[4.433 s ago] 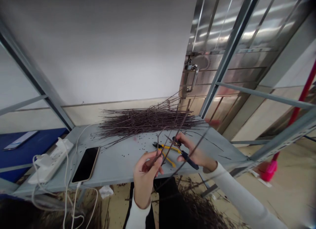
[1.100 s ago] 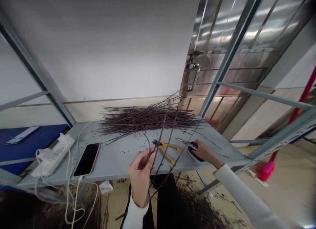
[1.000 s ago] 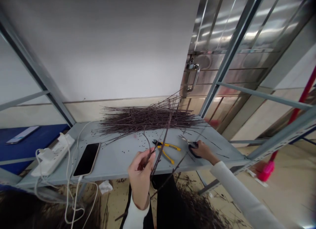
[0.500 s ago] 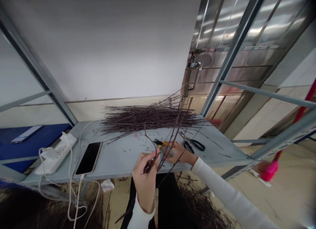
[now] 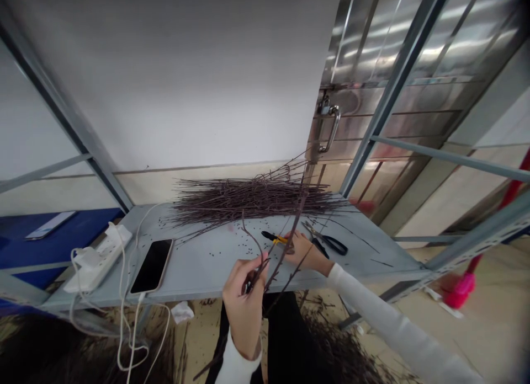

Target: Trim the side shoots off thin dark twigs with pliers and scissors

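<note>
My left hand (image 5: 243,293) is closed around the lower end of a thin dark branching twig (image 5: 285,246) that rises over the grey shelf (image 5: 199,265). My right hand (image 5: 304,250) lies on the shelf with its fingers curled over the yellow-handled pliers (image 5: 271,238), whose black jaws stick out to the left. The black-handled scissors (image 5: 329,241) lie loose on the shelf just right of that hand. A big pile of dark straight twigs (image 5: 252,199) lies along the back of the shelf.
A black phone (image 5: 152,265) lies on the shelf's left part, beside a white power strip (image 5: 97,257) with white cables hanging off the edge. Slanted metal frame bars stand left and right. A metal door with a handle (image 5: 331,130) is behind. Twig cuttings litter the floor.
My right hand laid the scissors on the shelf and moved left onto the yellow pliers. My left hand kept hold of the branching twig, barely moving.
</note>
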Available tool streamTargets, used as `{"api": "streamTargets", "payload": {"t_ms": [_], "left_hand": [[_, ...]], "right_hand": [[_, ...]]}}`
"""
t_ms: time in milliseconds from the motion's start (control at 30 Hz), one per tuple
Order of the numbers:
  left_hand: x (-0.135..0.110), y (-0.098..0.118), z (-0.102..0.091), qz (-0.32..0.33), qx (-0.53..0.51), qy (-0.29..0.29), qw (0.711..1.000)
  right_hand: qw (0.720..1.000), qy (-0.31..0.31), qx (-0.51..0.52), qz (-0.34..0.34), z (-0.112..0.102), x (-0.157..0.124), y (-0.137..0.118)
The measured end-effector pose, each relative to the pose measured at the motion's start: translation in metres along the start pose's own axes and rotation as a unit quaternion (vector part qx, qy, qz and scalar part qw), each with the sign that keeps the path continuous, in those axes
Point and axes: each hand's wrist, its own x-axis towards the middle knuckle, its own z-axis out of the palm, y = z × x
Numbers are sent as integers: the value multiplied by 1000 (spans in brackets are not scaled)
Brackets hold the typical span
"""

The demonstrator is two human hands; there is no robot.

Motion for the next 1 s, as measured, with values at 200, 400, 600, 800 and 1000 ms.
{"api": "streamTargets", "payload": {"t_ms": [200, 400, 600, 800, 1000], "left_hand": [[-1, 4, 3, -59, -34, 7, 998], [1, 10, 5, -74, -67, 2, 995], [0, 7, 5, -83, -77, -8, 994], [0, 8, 3, -76, -78, -6, 994], [1, 7, 3, -69, -69, -18, 995]], "right_hand": [[970, 3, 219, -106, -37, -20, -2], [909, 20, 380, -169, -71, -41, -20], [895, 26, 395, -206, -78, -49, -28], [890, 24, 407, -206, -79, -52, -28], [893, 20, 400, -208, -82, -54, -29]]}}
